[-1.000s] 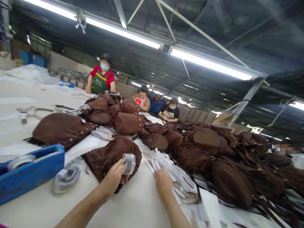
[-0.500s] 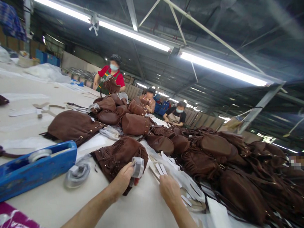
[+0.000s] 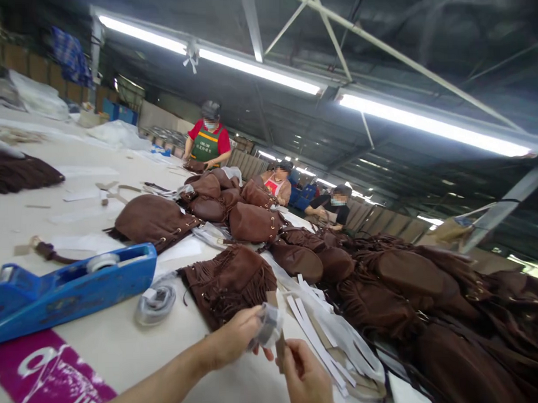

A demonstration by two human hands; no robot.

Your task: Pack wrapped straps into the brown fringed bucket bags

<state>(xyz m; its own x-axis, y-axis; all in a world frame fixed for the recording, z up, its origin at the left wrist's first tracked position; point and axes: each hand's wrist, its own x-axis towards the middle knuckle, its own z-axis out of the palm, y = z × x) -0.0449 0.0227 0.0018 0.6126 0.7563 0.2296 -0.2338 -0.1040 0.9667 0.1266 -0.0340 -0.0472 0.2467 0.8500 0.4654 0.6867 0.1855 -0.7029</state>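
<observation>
In my left hand is a coiled strap wrapped in clear plastic, held up over the table. Close beside it, my right hand pinches a narrow brown strip that stands upright; its material is hard to tell. Just beyond both hands lies a brown fringed bag. A second plastic-wrapped coil rests on the table to the left. White paper strips lie on plastic wrap to the right of my right hand.
A blue tape dispenser and a purple printed sheet are at the left. Brown bags are heaped along the right, with another bag further back. A person in a green apron and two others work across the table.
My right hand has come away from the white strips with a brown strip. My left hand has moved right and nearer with the wrapped coil, off the fringed bag. The view has shifted left.
</observation>
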